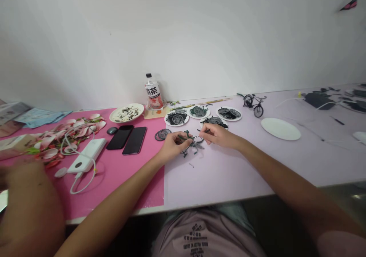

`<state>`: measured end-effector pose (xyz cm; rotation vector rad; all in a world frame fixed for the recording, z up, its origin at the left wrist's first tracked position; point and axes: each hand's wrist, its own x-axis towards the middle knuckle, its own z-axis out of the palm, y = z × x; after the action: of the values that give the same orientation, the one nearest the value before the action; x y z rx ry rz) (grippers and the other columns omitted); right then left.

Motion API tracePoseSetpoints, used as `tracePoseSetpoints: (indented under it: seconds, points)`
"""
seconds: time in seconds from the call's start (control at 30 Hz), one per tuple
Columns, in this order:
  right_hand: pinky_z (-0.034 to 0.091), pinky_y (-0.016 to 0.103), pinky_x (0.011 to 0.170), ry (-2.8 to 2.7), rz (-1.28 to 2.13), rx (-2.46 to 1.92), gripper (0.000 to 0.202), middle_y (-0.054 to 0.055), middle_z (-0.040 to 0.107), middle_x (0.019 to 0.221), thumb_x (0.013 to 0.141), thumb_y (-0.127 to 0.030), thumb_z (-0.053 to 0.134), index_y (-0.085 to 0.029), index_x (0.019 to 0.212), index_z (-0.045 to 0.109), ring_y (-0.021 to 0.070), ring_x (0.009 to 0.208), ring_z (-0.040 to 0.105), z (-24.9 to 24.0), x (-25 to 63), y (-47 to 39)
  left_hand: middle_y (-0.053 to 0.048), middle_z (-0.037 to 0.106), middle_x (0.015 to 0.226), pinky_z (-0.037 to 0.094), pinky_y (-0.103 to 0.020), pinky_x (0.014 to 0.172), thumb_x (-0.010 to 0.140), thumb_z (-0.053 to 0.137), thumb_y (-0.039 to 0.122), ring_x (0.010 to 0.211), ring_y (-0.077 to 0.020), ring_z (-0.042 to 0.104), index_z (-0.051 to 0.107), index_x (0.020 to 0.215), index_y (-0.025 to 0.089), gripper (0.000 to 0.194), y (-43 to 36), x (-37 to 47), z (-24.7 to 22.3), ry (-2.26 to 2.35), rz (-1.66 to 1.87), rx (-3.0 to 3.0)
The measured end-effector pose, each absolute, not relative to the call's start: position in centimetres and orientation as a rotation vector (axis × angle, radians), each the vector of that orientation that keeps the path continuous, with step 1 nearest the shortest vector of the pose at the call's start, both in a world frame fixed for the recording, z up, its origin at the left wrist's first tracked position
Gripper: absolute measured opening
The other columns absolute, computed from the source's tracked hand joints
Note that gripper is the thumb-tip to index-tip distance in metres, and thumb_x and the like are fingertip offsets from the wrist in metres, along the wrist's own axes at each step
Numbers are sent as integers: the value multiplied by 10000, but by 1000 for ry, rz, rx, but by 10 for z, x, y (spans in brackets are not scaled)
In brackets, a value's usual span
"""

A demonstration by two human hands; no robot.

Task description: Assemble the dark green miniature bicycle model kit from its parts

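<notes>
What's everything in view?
Toy bicycle: one, black, right of centre
Bicycle parts: several, dark, between hands
Toy wheels: at least two, dark, centre
Parts plates: four, white, centre back
Oval plate: one, white, right
Loose pieces: several, dark, far right
Tea bottle: one, pinkish, by wall
Dish: one, cream, back left
Phones: two, black, left
Rounded object: one, dark, left
Power bank: one, white, left
Petal pieces: many, pink, far left
Packets: several, blue, far left
Tabletop: one, pink-and-lilac, foreground
Other person's arm: one, left edge
Left hand: one, bare, centre
Right hand: one, bare, centre

At six o'clock, your dusty pink shirt has rows of dark letters; your pink sleeve peeks in at four.
</notes>
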<state>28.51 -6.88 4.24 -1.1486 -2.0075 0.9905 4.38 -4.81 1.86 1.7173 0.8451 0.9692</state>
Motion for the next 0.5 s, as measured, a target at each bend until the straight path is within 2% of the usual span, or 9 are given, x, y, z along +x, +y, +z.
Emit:
tracePoseSetpoints:
  seconds: [0.37, 0.5]
  points:
    - [394, 272, 602, -2053, 827, -1192, 453, -31, 541, 581, 1016, -548, 482, -216, 710, 461, 134, 548, 518, 38, 278, -70, -151, 755, 1078, 434, -229, 522, 723, 831, 533, 582, -79, 545, 678, 776, 117, 446, -50, 44, 20, 837, 939, 1683]
    - [387, 267, 605, -2031, 902, -1188, 318, -42, 565, 629, 994, -494, 533, -223, 833, 492, 135, 579, 512, 41, 278, -72, -149, 753, 1057, 418, -228, 511, 747, 816, 546, 579, -86, 546, 704, 824, 113, 454, -47, 42, 18, 820, 921, 1715]
